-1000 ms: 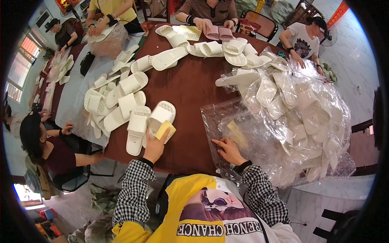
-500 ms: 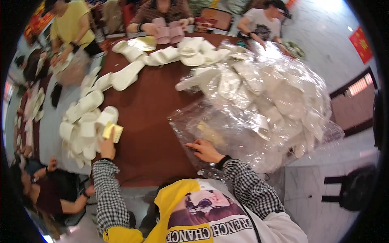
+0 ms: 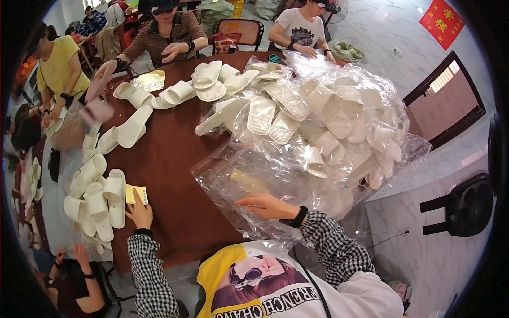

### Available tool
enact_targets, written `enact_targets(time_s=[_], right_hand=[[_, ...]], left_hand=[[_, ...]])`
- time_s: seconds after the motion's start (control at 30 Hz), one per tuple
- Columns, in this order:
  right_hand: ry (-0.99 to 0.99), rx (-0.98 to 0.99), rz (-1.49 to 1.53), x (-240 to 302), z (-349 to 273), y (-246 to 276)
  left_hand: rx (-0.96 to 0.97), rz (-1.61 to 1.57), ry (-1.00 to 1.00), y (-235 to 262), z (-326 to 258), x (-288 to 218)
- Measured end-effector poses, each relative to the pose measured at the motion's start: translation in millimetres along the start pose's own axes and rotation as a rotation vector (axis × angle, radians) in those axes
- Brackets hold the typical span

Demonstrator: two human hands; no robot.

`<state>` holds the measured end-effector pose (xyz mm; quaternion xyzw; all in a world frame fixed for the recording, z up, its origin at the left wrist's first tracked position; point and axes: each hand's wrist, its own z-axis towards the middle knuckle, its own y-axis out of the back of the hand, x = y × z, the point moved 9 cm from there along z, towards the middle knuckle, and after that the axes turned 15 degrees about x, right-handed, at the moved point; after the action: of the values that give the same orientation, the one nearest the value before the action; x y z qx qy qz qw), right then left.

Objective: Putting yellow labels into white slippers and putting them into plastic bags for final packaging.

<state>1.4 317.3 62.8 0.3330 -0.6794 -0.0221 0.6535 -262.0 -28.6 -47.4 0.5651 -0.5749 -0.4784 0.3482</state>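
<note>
My left hand (image 3: 140, 214) reaches over the left side of the table, fingers stretched out, with a fingertip resting on a yellow printed card (image 3: 136, 194). That card lies beside white slippers (image 3: 114, 191). My right hand (image 3: 269, 205), fingers extended, lies over the near edge of a large clear plastic bag (image 3: 222, 183) and grips nothing that I can see. Another yellow slip (image 3: 248, 181) shows through the plastic near it. White slippers (image 3: 261, 115) fill the far part of the bag in a heap.
White slippers (image 3: 133, 127) line the left and far edges of the brown table (image 3: 169, 180). Across it, one person holds pink slippers (image 3: 98, 94); another person (image 3: 302, 34) works at the far right. A larger yellow sheet (image 3: 148, 80) lies there. A black chair (image 3: 461, 206) stands right.
My head view has shifted. My left hand stays by the yellow card, my right hand over the bag with fingers closer together. The person opposite has swung the pink slippers to the left.
</note>
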Motion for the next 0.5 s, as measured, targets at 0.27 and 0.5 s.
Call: enact_targets(time_s=[0.27, 0.5], right_hand=[[-0.275, -0.254, 0.057, 40, -73, 97], [-0.401, -0.549, -0.964, 14, -71, 141]], left_hand=[[0.100, -0.257, -0.294, -19, -45, -44], [0.104, -0.451, -0.485, -6, -88, -112]])
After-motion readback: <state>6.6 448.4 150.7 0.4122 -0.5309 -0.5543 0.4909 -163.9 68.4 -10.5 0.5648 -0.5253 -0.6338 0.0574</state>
